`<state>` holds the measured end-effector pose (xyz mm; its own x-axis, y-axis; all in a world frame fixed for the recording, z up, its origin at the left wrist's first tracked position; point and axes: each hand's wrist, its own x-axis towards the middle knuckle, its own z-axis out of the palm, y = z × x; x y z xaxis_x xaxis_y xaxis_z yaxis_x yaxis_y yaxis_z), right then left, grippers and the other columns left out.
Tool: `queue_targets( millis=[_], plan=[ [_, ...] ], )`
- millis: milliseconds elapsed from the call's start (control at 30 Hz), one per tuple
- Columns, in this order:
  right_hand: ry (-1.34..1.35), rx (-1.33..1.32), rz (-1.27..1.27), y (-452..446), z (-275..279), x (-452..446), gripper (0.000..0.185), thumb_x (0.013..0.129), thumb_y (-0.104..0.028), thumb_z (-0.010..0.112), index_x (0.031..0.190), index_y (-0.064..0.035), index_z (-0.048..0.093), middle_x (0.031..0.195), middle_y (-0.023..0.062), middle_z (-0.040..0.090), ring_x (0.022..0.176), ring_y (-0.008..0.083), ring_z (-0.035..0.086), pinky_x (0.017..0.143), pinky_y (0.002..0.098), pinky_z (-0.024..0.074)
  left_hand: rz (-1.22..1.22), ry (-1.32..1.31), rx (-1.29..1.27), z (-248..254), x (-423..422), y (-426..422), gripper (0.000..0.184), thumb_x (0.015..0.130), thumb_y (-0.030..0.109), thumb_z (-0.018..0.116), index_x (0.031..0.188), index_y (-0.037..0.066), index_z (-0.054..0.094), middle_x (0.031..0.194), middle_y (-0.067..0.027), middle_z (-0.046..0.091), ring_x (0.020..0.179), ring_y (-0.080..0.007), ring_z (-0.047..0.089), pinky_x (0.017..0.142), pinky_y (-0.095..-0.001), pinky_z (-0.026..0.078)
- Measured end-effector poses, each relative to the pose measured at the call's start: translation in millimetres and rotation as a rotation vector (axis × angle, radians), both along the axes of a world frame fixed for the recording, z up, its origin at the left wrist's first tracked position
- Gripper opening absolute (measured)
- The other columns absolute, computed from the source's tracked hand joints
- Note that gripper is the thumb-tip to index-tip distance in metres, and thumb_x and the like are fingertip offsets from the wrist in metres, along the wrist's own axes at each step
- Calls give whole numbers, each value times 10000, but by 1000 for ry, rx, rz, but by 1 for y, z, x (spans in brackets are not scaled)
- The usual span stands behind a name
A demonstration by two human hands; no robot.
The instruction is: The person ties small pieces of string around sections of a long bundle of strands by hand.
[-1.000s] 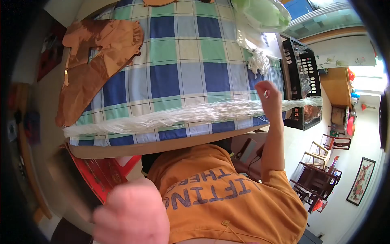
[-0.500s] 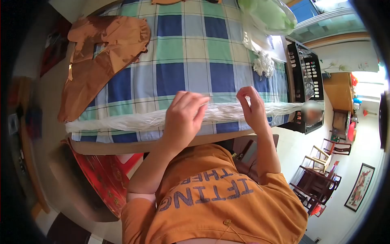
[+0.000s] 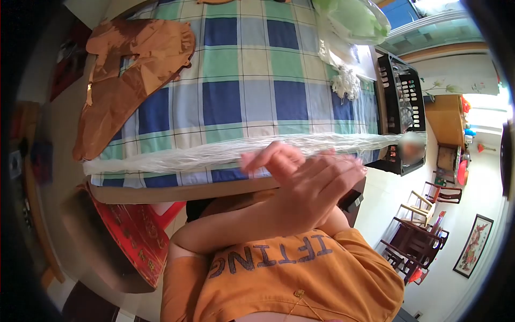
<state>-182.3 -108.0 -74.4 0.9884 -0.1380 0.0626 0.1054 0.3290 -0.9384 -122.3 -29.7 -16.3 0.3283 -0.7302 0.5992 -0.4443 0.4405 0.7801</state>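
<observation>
My left hand [image 3: 322,185] reaches across from the left and lies over my right hand [image 3: 276,161], with its fingers stretched out to the right. My right hand points left beneath it, fingers apart and slightly blurred; its palm is mostly hidden. No object shows in either hand. Just behind both hands, a long bundle of fine white strands [image 3: 204,155] runs along the near edge of the checked cloth [image 3: 225,61]. The bundle's right end lies over a black crate [image 3: 399,96].
A flat copper-brown foil piece [image 3: 153,48] lies at the cloth's left. A white tangled bunch [image 3: 346,83] and a pale green plastic bag [image 3: 357,21] are at the right. Below the left edge stands a red patterned box [image 3: 134,231]. Wooden chairs [image 3: 421,204] stand farther right.
My left hand came up from the lower left to beside my right, then crossed over it. My right hand has moved left and nearer to my body. The strands look nearly unchanged.
</observation>
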Motion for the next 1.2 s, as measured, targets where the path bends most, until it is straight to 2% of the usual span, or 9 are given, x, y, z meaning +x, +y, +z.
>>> queue_targets(
  millis=[133, 267, 333, 433, 567, 700, 800, 967, 1200],
  plan=[
    [158, 6, -180, -36, 6, -31, 198, 975, -144, 474, 923, -5, 605, 783, 49, 652, 551, 48, 435, 483, 206, 353, 313, -350, 167, 6, 62, 40, 471, 834, -53, 515, 1303, -10, 497, 1383, -168, 470, 1314, -299, 422, 1095, -447, 316],
    [176, -430, -360, -61, 16, -58, 127, 937, -39, 522, 907, 18, 631, 810, 37, 652, 615, 45, 499, 559, 199, 417, 160, -428, 988, -4, 88, 76, 150, 810, 33, 644, 952, 8, 684, 941, -150, 685, 918, -282, 648, 835, -372, 502],
    [269, -489, -361, -62, 17, -60, 95, 907, -22, 551, 910, 12, 640, 798, 53, 645, 683, 108, 562, 622, 237, 458, -501, 262, 659, 4, 92, 83, 136, 836, 23, 602, 932, 20, 697, 916, -179, 687, 923, -294, 660, 836, -372, 511],
    [202, -785, -190, -39, 17, -51, 58, 855, -3, 594, 901, -1, 629, 815, 100, 641, 742, 208, 613, 666, 308, 489, -369, 928, 195, 15, 57, 77, 187, 852, 2, 558, 981, 30, 690, 991, -186, 681, 998, -286, 651, 949, -399, 455],
    [15, -916, -75, -18, 43, -40, 70, 819, -10, 630, 889, -14, 618, 764, 120, 587, 667, 274, 571, 581, 374, 449, 210, -323, 352, -12, 48, 43, 259, 818, 3, 591, 1061, 45, 668, 1117, -140, 657, 1093, -232, 616, 1054, -441, 326],
    [-140, -1102, -399, -34, 47, -38, 115, 768, 18, 610, 877, -15, 606, 600, 56, 484, 499, 174, 420, 469, 297, 320, -136, -263, 439, -20, 30, 63, 324, 801, 36, 617, 1123, 60, 636, 1084, -82, 651, 1040, -171, 601, 1016, -435, 331],
    [-97, -1008, -305, -28, 18, -41, 176, 698, 21, 656, 862, -6, 597, 673, 75, 536, 566, 233, 503, 505, 331, 398, -647, 427, 120, -4, 35, 63, 352, 794, 32, 620, 1145, 51, 628, 1108, -87, 644, 1072, -189, 592, 1036, -445, 305],
    [-211, -972, -151, 2, 25, -39, 149, 737, 79, 604, 850, 5, 541, 711, 102, 519, 577, 272, 488, 498, 372, 393, 184, -125, 390, -16, 40, 49, 335, 855, 16, 581, 1188, 52, 593, 1148, -113, 622, 1092, -240, 572, 1000, -428, 348],
    [-137, -982, -142, -20, 18, -40, 175, 734, 72, 582, 878, -24, 559, 774, 107, 573, 660, 308, 527, 560, 379, 438, -261, 462, 97, -5, 27, 61, 198, 807, 6, 633, 998, 39, 593, 876, -92, 597, 830, -246, 577, 820, -394, 401]
  ],
)
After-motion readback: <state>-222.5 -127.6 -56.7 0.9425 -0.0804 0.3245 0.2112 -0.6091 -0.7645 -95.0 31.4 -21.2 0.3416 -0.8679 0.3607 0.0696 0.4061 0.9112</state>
